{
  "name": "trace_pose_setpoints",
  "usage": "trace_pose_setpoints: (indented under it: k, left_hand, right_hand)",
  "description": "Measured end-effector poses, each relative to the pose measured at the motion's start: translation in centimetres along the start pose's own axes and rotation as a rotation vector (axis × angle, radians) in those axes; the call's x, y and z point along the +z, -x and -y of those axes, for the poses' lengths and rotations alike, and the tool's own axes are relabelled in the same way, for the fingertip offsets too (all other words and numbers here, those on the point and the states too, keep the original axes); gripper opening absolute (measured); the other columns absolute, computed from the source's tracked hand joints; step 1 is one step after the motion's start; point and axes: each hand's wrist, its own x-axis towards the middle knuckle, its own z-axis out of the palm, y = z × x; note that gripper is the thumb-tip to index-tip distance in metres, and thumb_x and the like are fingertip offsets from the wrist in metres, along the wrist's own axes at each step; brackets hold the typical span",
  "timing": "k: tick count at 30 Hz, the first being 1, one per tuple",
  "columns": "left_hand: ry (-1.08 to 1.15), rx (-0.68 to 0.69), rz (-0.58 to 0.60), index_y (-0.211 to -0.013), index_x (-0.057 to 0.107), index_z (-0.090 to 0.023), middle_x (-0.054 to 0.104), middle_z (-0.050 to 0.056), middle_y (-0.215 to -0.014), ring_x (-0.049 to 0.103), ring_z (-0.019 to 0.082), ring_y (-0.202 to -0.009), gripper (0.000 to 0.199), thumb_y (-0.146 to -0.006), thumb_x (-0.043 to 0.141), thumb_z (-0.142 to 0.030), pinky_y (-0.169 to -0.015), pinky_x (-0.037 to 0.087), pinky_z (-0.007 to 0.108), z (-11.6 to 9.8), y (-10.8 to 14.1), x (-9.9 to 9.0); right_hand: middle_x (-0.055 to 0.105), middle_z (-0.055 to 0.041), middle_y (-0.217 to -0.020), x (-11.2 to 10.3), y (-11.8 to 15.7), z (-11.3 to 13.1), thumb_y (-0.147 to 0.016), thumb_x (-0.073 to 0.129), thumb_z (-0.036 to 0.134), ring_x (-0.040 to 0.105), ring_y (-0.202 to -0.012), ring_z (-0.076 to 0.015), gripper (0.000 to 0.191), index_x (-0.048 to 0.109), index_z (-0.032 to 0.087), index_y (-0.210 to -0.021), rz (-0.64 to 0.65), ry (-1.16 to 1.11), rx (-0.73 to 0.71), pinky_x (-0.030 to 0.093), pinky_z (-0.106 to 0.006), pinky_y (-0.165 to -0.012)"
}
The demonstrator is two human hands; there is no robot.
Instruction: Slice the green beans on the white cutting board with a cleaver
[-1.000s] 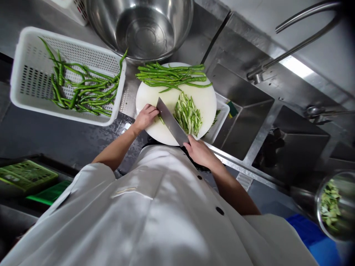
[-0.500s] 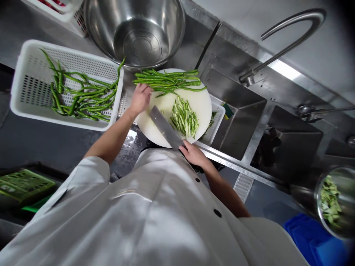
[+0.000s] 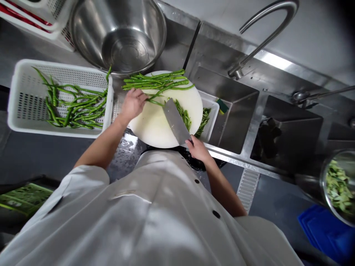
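- Head view: my left hand (image 3: pixel 134 104), left of the frame's centre, is mostly closed, fingers bent, pinching a slender green pepper (image 3: pixel 155 102) whose free end reaches close to the blade.
- My right hand (image 3: pixel 198 148), right of centre, is curled round the handle of the broad knife (image 3: pixel 176 123), which slants up and left over the white chopping board (image 3: pixel 151 127).
- Cut pepper strips (image 3: pixel 185 114) lie on the board, partly hidden by the blade.
- Whole peppers (image 3: pixel 155 79) lie bundled at the board's top edge, upper middle of the frame.
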Motion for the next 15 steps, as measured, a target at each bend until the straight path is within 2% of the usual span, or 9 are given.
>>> trace_pose_setpoints:
  k: [4,7,11,15]
  left_hand:
    - [0.070,0.003,-0.012,-0.118,0.075,-0.021,0.069,0.013,-0.106,0.058,0.028,-0.102,0.034,-0.108,0.043,-0.023,-0.089,0.048,0.045,-4.6,6.8,1.9]
    - [0.087,-0.068,0.000,-0.120,0.075,-0.022,0.070,0.014,-0.112,0.059,0.028,-0.103,0.036,-0.109,0.042,-0.026,-0.090,0.048,0.045,-6.6,9.8,3.7]
    - [0.118,-0.067,0.042,-0.123,0.075,-0.024,0.068,0.016,-0.120,0.058,0.031,-0.111,0.033,-0.108,0.049,-0.037,-0.096,0.047,0.049,-7.2,10.8,4.3]
    - [0.098,-0.049,0.006,-0.113,0.078,-0.027,0.070,0.014,-0.116,0.057,0.031,-0.107,0.034,-0.106,0.045,-0.030,-0.090,0.047,0.049,-7.5,10.6,4.2]
  right_hand:
    - [0.078,-0.0142,-0.111,-0.3,1.4,0.1,-0.109,0.040,0.037,0.071,-0.102,-0.0311,0.040,0.059,0.018,-0.139,-0.011,0.217,-0.049,0.049,-0.035,-0.086]
    - [0.078,-0.0159,-0.112,-0.4,2.4,0.2,-0.111,0.037,0.037,0.072,-0.103,-0.0327,0.044,0.056,0.016,-0.145,0.045,0.398,-0.058,0.046,-0.035,-0.082]
    - [0.079,-0.0150,-0.111,-0.7,3.0,0.7,-0.113,0.036,0.035,0.073,-0.102,-0.0312,0.043,0.053,0.016,-0.148,0.111,0.544,-0.073,0.044,-0.033,-0.077]
    - [0.079,-0.0146,-0.105,-1.9,4.1,1.0,-0.113,0.036,0.036,0.074,-0.097,-0.0314,0.040,0.054,0.017,-0.143,0.125,0.606,-0.101,0.042,-0.033,-0.073]
